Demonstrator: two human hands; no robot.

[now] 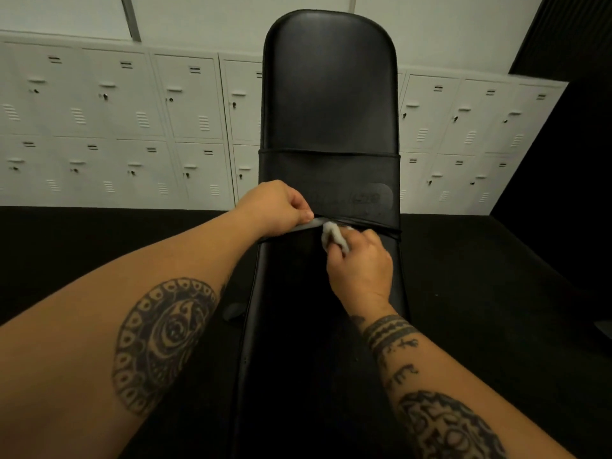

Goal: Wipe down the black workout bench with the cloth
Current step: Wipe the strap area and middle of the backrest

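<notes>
The black padded workout bench runs away from me down the middle of the head view. A black fabric band wraps across the bench's middle. My left hand pinches the band's near edge and lifts it slightly off the pad. My right hand grips a small white cloth and presses it against the pad just under the lifted edge. Part of the cloth is hidden inside my fingers.
Rows of white lockers line the wall behind the bench on both sides. The floor around the bench is black. A dark wall stands at the far right.
</notes>
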